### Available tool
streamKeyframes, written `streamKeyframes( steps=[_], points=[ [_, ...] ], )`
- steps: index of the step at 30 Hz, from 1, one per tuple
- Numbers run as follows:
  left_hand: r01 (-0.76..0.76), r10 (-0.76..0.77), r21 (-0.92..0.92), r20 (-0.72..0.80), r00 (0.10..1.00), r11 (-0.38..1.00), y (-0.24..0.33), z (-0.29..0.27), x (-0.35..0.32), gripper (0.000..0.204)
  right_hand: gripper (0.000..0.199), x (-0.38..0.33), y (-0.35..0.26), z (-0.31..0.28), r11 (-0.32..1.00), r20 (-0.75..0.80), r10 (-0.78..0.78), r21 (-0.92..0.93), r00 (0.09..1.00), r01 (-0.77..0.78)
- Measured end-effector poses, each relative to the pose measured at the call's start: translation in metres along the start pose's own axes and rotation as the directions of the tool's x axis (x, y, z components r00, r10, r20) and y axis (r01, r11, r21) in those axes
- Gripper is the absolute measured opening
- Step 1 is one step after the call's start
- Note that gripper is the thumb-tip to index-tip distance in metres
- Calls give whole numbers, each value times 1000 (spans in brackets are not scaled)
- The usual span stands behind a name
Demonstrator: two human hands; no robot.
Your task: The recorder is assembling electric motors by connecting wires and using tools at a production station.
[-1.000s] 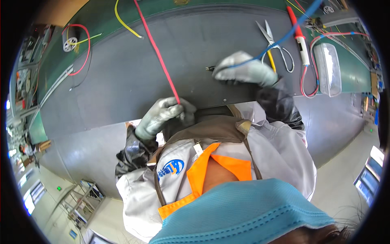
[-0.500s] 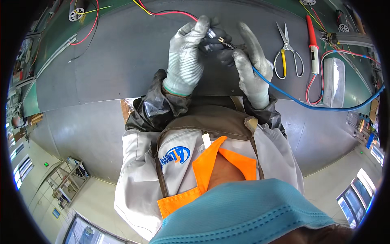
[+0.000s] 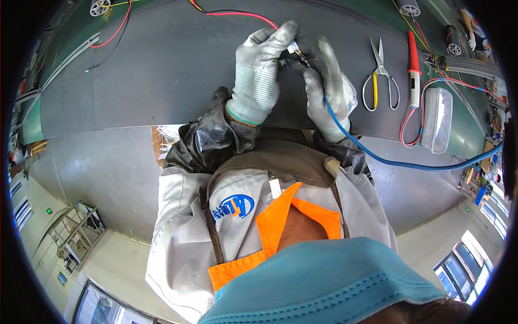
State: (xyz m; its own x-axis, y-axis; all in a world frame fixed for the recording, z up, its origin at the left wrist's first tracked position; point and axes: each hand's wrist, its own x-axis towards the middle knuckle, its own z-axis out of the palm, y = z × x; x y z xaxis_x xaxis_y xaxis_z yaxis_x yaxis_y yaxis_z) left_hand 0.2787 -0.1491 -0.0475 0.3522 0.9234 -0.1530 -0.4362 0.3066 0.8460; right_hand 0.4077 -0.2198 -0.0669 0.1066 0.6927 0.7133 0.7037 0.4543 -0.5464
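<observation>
Both my hands wear grey-white gloves and meet close together above the dark bench top. My left hand (image 3: 256,73) pinches the end of a wire lead (image 3: 243,14), mostly red with black beside it, at a small white connector (image 3: 293,47). Closed around the end of a blue cable (image 3: 372,154) is my right hand (image 3: 330,92). A thin dark metal tip (image 3: 305,60) sticks out of the right fingers toward the connector. It appears to meet the connector, though contact is too small to tell. The blue cable runs from my right hand off to the right.
Scissors (image 3: 381,67) with one yellow-wrapped handle lie right of my hands. Beside them are a red and white pen-shaped tool (image 3: 414,75) on wires and a clear plastic box (image 3: 437,121). Motor-like cylinders (image 3: 409,7) stand at the far edge. Loose wires (image 3: 116,38) lie far left.
My left hand has moved right with the connector, and my right hand slightly left, bringing them closer. The blue cable now hangs lower. The whole view has shifted slightly.
</observation>
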Motion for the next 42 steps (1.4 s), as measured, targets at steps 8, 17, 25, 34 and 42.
streamKeyframes(
  steps=[8, 17, 25, 34, 42],
  points=[
    [17, -19, -20, -65, 998, 1000, -6, -3, 0, 30, 54, -4, 2, 3, 997, -16, -26, -68, 1000, 25],
    [-1, -8, -92, -97, 995, 996, -12, 5, -7, 26, 51, 1, 0, 8, 997, -6, 43, 63, 999, -43],
    [151, -124, -311, 106, 987, 938, -36, -22, 20, 24, 55, 31, 6, -35, 761, 580, 489, 82, 651, -644],
    [289, -229, -393, 193, 954, 873, -27, -45, 20, 26, 47, -45, 222, -225, 374, -52, 465, -893, 884, -249],
    [256, -200, -401, 175, 964, 879, -33, -41, 17, 27, 50, 99, 181, -89, 725, 344, 595, 161, 726, -670]
  ],
)
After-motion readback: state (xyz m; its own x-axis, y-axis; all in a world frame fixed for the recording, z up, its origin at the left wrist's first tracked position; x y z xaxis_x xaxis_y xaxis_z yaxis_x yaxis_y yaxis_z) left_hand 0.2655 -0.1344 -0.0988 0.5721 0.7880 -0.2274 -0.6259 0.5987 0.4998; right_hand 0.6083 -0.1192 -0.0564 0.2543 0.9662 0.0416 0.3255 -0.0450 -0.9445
